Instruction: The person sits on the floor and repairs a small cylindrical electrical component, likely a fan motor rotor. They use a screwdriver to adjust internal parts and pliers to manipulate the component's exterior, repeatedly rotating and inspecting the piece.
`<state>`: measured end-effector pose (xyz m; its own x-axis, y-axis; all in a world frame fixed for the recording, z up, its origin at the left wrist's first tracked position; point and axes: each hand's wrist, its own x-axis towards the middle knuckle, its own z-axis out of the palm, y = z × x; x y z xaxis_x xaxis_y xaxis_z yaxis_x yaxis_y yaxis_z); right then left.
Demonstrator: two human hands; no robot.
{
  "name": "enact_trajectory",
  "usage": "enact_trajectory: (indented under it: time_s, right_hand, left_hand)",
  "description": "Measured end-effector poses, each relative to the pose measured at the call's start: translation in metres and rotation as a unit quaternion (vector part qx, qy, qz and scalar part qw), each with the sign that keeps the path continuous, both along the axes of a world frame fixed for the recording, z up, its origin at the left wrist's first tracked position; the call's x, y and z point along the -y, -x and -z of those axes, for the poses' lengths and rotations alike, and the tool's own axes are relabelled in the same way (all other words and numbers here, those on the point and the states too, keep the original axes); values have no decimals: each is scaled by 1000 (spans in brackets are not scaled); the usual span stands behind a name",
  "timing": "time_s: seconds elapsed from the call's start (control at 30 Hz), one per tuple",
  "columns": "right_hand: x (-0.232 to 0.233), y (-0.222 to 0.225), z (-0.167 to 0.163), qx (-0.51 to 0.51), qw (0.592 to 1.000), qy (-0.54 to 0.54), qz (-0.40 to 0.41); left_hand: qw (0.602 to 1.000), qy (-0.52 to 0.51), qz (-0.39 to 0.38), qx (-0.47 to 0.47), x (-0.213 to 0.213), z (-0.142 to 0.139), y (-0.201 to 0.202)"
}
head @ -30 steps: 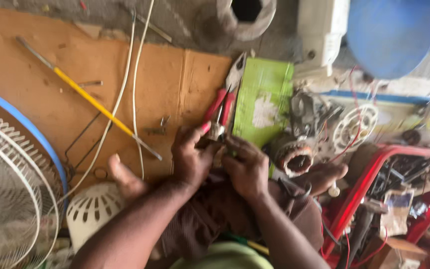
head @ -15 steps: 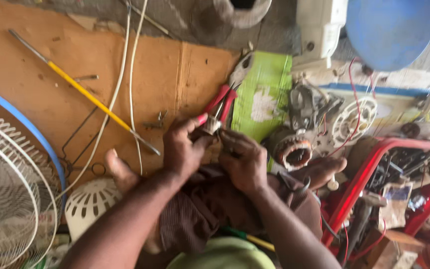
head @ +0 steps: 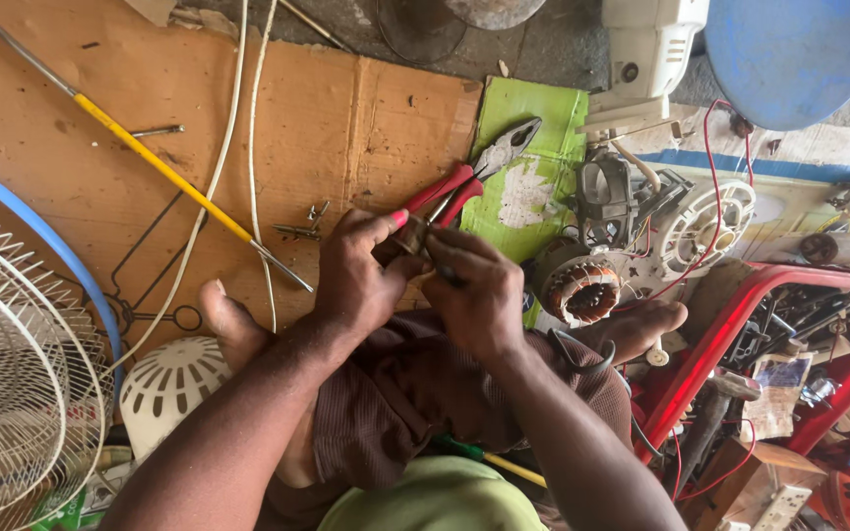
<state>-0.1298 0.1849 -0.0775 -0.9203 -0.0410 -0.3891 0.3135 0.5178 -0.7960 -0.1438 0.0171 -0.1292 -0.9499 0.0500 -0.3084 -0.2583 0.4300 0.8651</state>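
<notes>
Single head-worn view, looking steeply down at close range; the cardboard sheet [head: 346, 128] fills the frame's upper left.

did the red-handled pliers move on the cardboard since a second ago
No. The red-handled pliers lie as before, jaws on the green sheet, handles toward the cardboard fold. Their small shift in frame matches the whole scene, so the camera moved.

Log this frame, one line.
left hand: pinching small part | right hand: on same part | pliers: on cardboard
</notes>
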Motion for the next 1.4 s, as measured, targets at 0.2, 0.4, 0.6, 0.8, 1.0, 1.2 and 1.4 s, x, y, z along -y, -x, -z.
enact_trajectory:
  time_s: [0.2, 0.4, 0.6, 0.8, 1.0, 1.2, 1.4]
  right_hand:
    - [-1, 0, -1, -20, 999, -33, 1]
    - [2, 4, -1, 11, 999, -9, 42]
    - [-4, 22, -6, 51, 996, -74, -22]
    - [8, 42, -9, -74, 976, -132, -156]
    - [0, 50, -13, 114, 979, 54, 162]
    - [-25, 50, -2, 177, 912, 295, 224]
    - [-24, 75, 2, 95, 992, 58, -58]
  left_hand:
    - [1000, -7, -19, -11, -3, 1, 2]
    - [1000, -7, -12, -7, -4, -4, 5]
    - [994, -62, -17, 86, -7, -12, 15]
    - [999, -36, -37, -17, -10, -18, 18]
    - [998, -47, -41, -2, -9, -15, 16]
    - [999, -29, -13, 22, -7, -9, 15]
    - [999, -30, -6, 38, -6, -6, 16]
